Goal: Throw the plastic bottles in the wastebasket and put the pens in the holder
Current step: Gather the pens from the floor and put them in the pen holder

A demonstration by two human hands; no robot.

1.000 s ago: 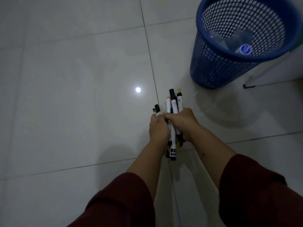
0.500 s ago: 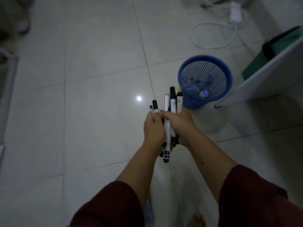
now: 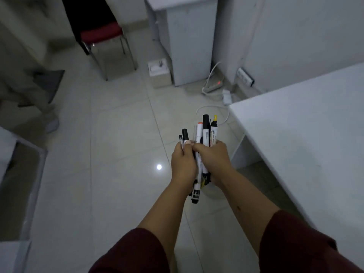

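Above tiled floor [image 3: 110,134], pens [image 3: 205,133] upright within both hands' grip.

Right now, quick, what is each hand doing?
Left hand: closed around the bundle of pens.
Right hand: closed around the same pens.
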